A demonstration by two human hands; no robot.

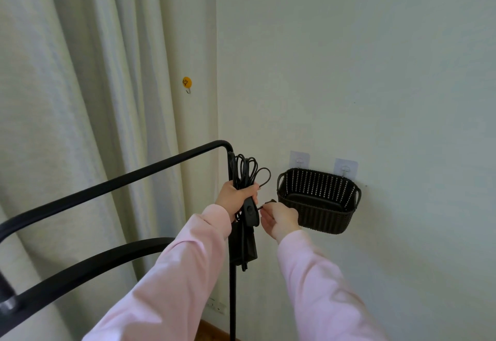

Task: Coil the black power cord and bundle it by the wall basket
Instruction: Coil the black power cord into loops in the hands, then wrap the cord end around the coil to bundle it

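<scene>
Gripping coiled cord (243, 171) w/ left hand (234, 195).

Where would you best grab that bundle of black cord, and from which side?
Probably its middle, where the left hand grips the black power cord: strands run together there, loops fan out above, the switch hangs below. Come from the wall basket side; the rack post blocks the other.

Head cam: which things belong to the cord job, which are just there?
Job: black power cord, coiled and gripped by the left hand; right hand pinching a strand; wall basket.
Just there: curtain; yellow smiley hook; black metal rack.
</scene>
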